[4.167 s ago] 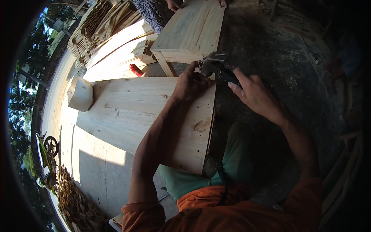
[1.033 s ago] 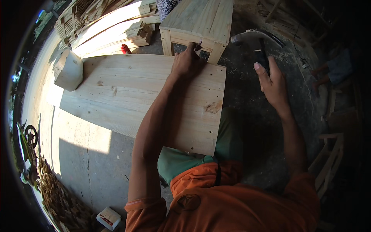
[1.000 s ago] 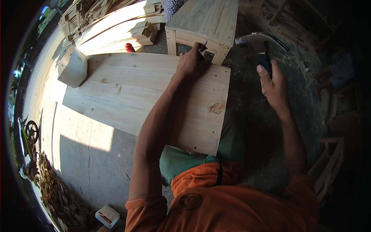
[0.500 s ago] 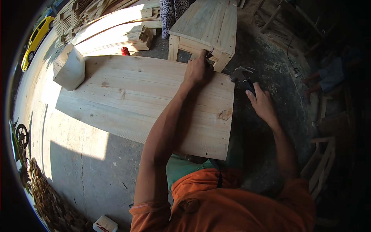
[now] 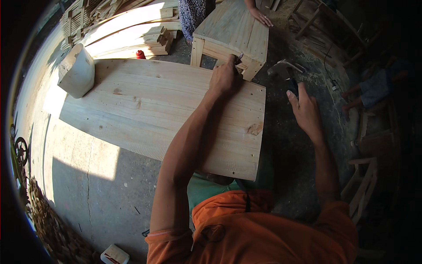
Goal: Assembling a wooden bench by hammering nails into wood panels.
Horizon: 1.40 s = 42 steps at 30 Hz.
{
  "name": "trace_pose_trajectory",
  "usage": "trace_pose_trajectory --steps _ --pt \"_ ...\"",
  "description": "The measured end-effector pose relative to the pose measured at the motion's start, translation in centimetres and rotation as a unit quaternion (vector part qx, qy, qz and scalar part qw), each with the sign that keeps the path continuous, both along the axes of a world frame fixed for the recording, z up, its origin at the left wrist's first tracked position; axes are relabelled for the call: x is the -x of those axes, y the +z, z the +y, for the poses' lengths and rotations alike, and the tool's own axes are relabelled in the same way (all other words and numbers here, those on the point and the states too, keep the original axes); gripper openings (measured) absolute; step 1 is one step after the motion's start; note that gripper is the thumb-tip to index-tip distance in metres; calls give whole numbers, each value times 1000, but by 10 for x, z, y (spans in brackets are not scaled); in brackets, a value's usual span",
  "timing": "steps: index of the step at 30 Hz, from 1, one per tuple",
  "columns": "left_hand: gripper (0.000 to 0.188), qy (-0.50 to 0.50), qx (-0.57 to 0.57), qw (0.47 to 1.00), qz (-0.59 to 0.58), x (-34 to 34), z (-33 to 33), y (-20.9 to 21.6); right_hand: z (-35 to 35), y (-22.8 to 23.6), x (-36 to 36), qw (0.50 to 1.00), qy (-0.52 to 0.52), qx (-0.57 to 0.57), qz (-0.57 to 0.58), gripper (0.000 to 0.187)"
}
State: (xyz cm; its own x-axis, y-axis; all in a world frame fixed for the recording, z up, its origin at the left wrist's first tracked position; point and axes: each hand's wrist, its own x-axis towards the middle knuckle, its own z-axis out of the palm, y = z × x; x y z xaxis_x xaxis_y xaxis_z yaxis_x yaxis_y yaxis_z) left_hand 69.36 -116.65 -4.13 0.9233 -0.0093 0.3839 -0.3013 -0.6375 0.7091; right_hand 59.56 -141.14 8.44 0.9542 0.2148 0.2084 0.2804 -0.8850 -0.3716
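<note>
My right hand [image 5: 306, 112] is closed round the dark handle of a claw hammer [image 5: 283, 70], raised to the right of the wooden panel's corner. Its head is slightly blurred. In front of me lies a wide pale wooden panel [image 5: 145, 99] with knots and small holes. My left hand [image 5: 225, 75] is closed at the panel's far edge, with a small dark object [image 5: 239, 57] poking out of its fingers; its kind I cannot make out. Right beyond that hand stands a small wooden table [image 5: 233, 24] with square legs.
A co-worker's hand [image 5: 262, 17] rests on the small table. A white cut-open container [image 5: 79, 75] stands on the panel's left end, near a red bottle [image 5: 140, 54]. Stacked planks [image 5: 156, 39] lie behind. Another person [image 5: 373, 90] sits at the right, by wooden frames [image 5: 362, 185].
My right hand and the hammer have moved to the right, away from the panel's corner. A co-worker's hand has come onto the small table. My left hand stays nearly in place.
</note>
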Motion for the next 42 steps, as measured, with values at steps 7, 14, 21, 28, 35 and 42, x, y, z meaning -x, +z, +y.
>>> trace_pose_trajectory --steps 7,14,21,28,35,42 --pt "48 -23 11 1000 7 8 -1 7 -14 -25 -1 999 24 2 22 25" --pt "44 -21 -1 999 36 15 -4 5 -9 -36 -3 988 -18 -59 139 27" --pt "40 -20 -96 993 63 11 -26 24 -38 -40 -24 980 -11 -169 103 30" --pt "58 -278 -73 878 383 185 -138 60 -40 53 30 792 -288 -462 278 27" --pt "39 43 124 881 455 333 -39 192 -55 102 98 873 -319 -228 290 32" --pt "46 195 -11 917 347 244 84 172 -2 -8 41 952 -231 -72 188 40"
